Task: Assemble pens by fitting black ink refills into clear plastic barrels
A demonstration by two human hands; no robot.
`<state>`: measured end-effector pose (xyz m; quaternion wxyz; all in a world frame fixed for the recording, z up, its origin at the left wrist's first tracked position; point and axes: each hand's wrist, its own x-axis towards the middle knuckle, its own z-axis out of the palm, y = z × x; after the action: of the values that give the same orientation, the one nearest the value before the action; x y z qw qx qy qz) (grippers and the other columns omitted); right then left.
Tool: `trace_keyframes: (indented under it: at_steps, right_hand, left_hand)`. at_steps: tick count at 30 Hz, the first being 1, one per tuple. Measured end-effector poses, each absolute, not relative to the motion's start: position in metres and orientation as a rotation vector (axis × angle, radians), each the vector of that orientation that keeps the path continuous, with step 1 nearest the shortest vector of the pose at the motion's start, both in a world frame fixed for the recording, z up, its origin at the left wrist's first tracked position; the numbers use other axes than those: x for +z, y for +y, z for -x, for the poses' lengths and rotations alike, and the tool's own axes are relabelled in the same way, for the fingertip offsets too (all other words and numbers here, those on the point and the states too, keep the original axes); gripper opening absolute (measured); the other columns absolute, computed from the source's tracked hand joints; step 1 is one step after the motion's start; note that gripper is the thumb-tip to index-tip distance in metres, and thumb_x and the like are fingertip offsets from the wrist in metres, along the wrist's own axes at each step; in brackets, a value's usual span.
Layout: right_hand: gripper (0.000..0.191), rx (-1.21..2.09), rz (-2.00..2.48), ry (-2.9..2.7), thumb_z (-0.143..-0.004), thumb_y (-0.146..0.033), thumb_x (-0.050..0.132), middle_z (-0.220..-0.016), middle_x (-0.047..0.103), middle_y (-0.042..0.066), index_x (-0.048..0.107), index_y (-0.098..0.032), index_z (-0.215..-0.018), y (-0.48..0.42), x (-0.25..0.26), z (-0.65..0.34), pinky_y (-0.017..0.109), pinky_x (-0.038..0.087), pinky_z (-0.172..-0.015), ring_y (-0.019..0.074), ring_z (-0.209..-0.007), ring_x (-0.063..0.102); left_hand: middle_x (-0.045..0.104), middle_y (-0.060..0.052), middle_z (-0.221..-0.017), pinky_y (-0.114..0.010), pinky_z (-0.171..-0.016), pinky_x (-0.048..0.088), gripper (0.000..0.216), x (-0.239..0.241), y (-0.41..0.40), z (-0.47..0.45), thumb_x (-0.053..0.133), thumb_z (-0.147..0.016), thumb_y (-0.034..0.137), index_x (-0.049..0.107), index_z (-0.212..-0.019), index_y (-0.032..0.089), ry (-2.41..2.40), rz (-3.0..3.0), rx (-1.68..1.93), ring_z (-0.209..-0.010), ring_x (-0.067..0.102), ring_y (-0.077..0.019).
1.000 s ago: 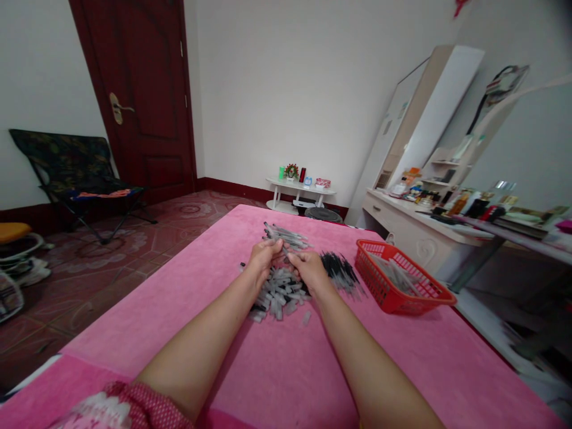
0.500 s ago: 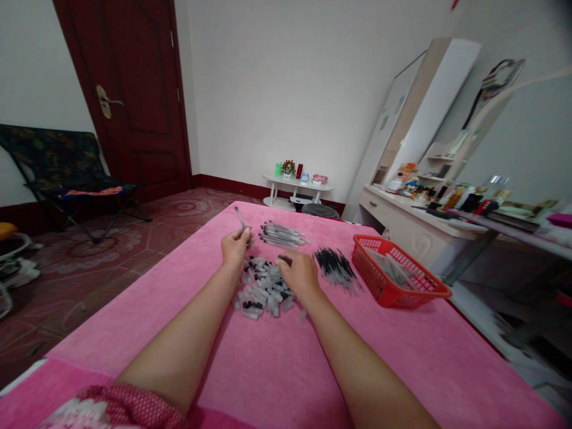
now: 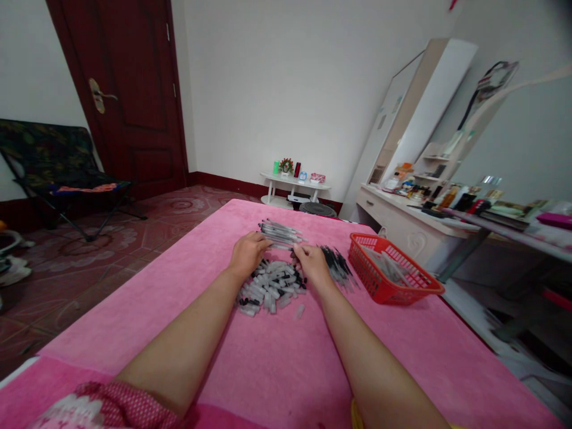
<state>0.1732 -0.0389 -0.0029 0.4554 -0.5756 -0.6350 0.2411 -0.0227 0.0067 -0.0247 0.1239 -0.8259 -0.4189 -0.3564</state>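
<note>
My left hand (image 3: 249,255) is closed round one end of a clear pen (image 3: 281,246), which lies level and points to the right. At the pen's other end, my right hand (image 3: 313,262) pinches a small dark-ended piece, seemingly a pen cap (image 3: 292,252), partly hidden by the fingers. Below both hands spreads a heap of clear and black pen caps (image 3: 270,285). Just beyond them lies a row of clear pens (image 3: 279,229) with dark ends. Thin black-and-clear refills (image 3: 338,267) are bunched to the right of my right hand.
A red plastic basket (image 3: 393,292) with clear pen parts stands on the right of the pink-covered table (image 3: 268,369). One loose cap (image 3: 299,311) lies apart from the heap. Beyond the table's right edge is a dressing table (image 3: 402,220); a folding chair (image 3: 58,161) stands at left.
My left hand has moved right and turned the pen from upright to level. My right hand has shifted slightly right and up, and the pen's end now meets its fingertips.
</note>
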Motion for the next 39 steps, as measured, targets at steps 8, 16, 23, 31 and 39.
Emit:
trace_keyframes:
  at_steps: [8, 16, 23, 31, 39]
  right_hand:
    - [0.030, 0.390, 1.485, -1.623, -0.077, -0.039, 0.053, -0.055, 0.063, 0.002, 0.064, -0.017, -0.061, -0.032, -0.014, -0.177, 0.022, 0.037, -0.049, 0.0147, -0.052, 0.057]
    - [0.038, 0.529, 1.490, -1.636, -0.081, -0.045, 0.048, -0.056, 0.065, 0.003, 0.067, -0.015, -0.065, -0.034, -0.011, -0.180, 0.023, 0.037, -0.048, 0.0139, -0.048, 0.057]
    - [0.020, 0.374, 1.489, -1.638, -0.071, -0.034, 0.063, -0.072, 0.070, 0.003, 0.069, -0.017, -0.078, -0.034, -0.011, -0.180, 0.022, 0.041, -0.056, 0.0158, -0.064, 0.062]
    - [0.015, 0.369, 1.525, -1.657, -0.069, -0.029, 0.064, -0.072, 0.070, 0.003, 0.069, -0.017, -0.076, -0.034, -0.012, -0.182, 0.023, 0.042, -0.059, 0.0154, -0.065, 0.062]
    - [0.021, 0.378, 1.594, -1.663, -0.075, -0.035, 0.058, -0.063, 0.067, 0.002, 0.068, -0.017, -0.069, -0.033, -0.013, -0.184, 0.023, 0.041, -0.056, 0.0146, -0.058, 0.060]
  left_hand:
    - [0.067, -0.004, -0.089, -0.029, -0.072, 0.042, 0.025, -0.023, 0.004, 0.023, 0.051, -0.086, 0.018, 0.070, -0.100, 0.025, -1.120, 2.432, -0.984, -0.086, 0.053, -0.0192]
    - [0.068, -0.004, -0.088, -0.030, -0.073, 0.042, 0.025, -0.024, 0.006, 0.023, 0.050, -0.086, 0.019, 0.070, -0.101, 0.025, -1.104, 2.419, -0.969, -0.086, 0.053, -0.0196]
    - [0.068, -0.005, -0.089, -0.030, -0.074, 0.043, 0.024, -0.023, 0.004, 0.023, 0.050, -0.087, 0.022, 0.071, -0.100, 0.025, -1.136, 2.436, -0.952, -0.086, 0.053, -0.0198]
    - [0.068, -0.005, -0.090, -0.031, -0.074, 0.042, 0.025, -0.021, 0.002, 0.022, 0.050, -0.087, 0.021, 0.070, -0.101, 0.025, -1.137, 2.459, -0.927, -0.087, 0.053, -0.0202]
    - [0.067, -0.004, -0.089, -0.030, -0.074, 0.042, 0.025, -0.022, 0.003, 0.022, 0.050, -0.087, 0.021, 0.070, -0.101, 0.025, -1.141, 2.466, -0.930, -0.086, 0.053, -0.0198]
